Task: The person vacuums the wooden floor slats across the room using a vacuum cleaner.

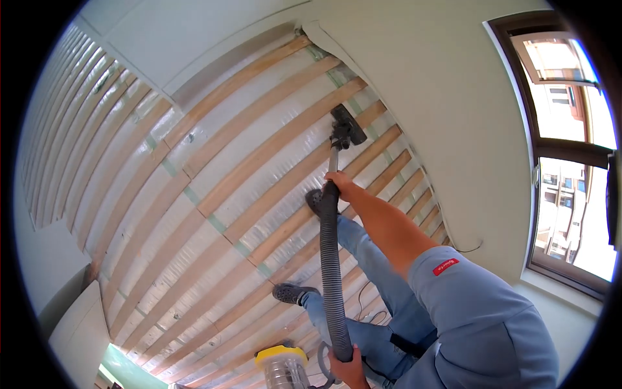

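Note:
A vacuum cleaner's black floor head (348, 126) lies across the wooden battens (285, 126), near the wall. Its metal tube (334, 159) leads back to a grey ribbed hose (332, 272). Of the two hands, the upper one, at the end of the arm in the short grey-blue sleeve, is my right hand (339, 185), wrapped round the handle where tube and hose meet. Lower down, my left hand (350, 371) is closed round the hose's lower part. The yellow-rimmed vacuum body (282, 360) stands beside it at the bottom edge.
Battens run in rows over clear film with green tape (217, 223). My shoes (289, 293) stand among them. A thin cable (372, 316) loops beside my legs. At the right, a brown-framed window (570, 152) is set in the pale wall (427, 84).

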Tool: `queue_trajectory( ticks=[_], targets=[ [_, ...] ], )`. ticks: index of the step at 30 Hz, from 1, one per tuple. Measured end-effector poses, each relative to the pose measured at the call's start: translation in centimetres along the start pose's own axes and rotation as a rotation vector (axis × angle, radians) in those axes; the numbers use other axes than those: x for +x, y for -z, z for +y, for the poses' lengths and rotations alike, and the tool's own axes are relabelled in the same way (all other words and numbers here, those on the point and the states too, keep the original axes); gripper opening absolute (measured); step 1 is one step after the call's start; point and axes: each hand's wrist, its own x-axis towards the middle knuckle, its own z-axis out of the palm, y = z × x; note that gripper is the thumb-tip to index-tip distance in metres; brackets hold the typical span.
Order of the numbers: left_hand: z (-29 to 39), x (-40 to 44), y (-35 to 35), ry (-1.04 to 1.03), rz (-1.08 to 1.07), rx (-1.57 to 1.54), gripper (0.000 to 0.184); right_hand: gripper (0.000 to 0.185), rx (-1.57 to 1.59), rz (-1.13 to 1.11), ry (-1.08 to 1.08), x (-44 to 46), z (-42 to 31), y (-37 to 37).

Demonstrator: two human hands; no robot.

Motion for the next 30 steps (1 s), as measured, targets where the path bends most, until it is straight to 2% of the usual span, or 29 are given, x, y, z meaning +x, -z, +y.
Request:
queue_trajectory(
  ticks=[1,3,7,9,11,13,17,19,24,26,27,29,30],
  targets=[
    [2.3,0.7,-2.2,0.002,-0.007,0.004,0.054,0.017,0.041,0.013,-0.048,-0.6,-4.2,2.1],
    [6.0,2.0,-6.0,-0.131,-0.027,0.121,0.059,0.021,0.027,-0.037,-0.079,0.4,-10.9,6.9],
    [14.2,4.3,-11.7,-0.157,-0.122,0.166,0.057,0.023,0.066,0.008,-0.099,5.1,-20.1,14.2],
    [17.2,4.9,-13.2,-0.188,-0.141,0.201,0.055,0.022,0.071,-0.037,-0.285,7.3,-22.3,16.4],
    [19.1,4.6,-13.7,-0.21,-0.152,0.227,0.054,0.022,0.1,-0.017,-0.225,7.6,-21.3,16.5],
    [20.7,4.6,-14.0,-0.099,-0.148,0.164,0.052,0.024,0.086,0.002,-0.12,6.1,-20.5,15.3],
    [20.4,4.8,-12.6,-0.079,-0.06,0.22,0.055,0.02,0.127,0.064,-0.091,3.9,-20.5,12.3],
    [20.0,4.8,-12.1,-0.069,-0.055,0.248,0.054,0.02,0.339,-0.008,-0.071,3.6,-21.5,10.4],
    [17.5,4.6,-14.0,-0.057,-0.044,0.227,0.051,0.019,0.185,-0.142,-0.076,2.6,-22.0,7.7],
    [18.2,4.8,-14.8,-0.035,-0.152,0.181,0.053,0.021,0.173,-0.068,-0.054,3.9,-22.1,6.4],
    [18.5,4.8,-15.4,-0.052,-0.112,0.297,0.052,0.025,0.235,-0.098,0.005,5.3,-22.1,6.0],
    [21.0,5.2,-15.7,-0.046,-0.122,0.241,0.051,0.02,0.134,0.027,0.088,8.0,-23.2,5.5],
    [22.2,5.8,-16.2,-0.057,-0.13,0.176,0.049,0.017,0.013,0.046,0.097,12.1,-22.4,6.7]
  ],
)
